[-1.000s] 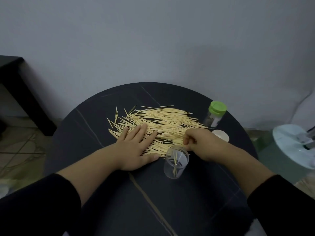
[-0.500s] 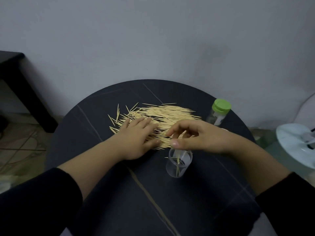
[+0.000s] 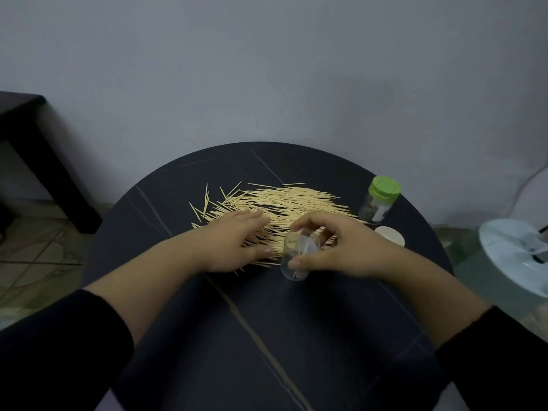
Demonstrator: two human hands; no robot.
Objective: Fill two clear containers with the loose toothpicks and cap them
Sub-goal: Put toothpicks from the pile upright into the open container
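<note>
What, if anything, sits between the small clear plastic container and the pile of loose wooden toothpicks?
Nothing visible. The right hand grips the clear plastic container at the near edge of the pale wooden toothpick pile; the left hand lies flat on it, beside the container.

no readable text, labels or numbers

Dim room, plain wall, dark furniture.
I see a bare grey wall (image 3: 267, 69) behind a round black table (image 3: 267, 351) with pale veins. A dark side table (image 3: 26, 129) stands at left over tiled floor (image 3: 35, 250). A white round object (image 3: 510, 256) sits low right, with a thin cable (image 3: 527, 182) by the wall. The light is flat and weak.
</note>
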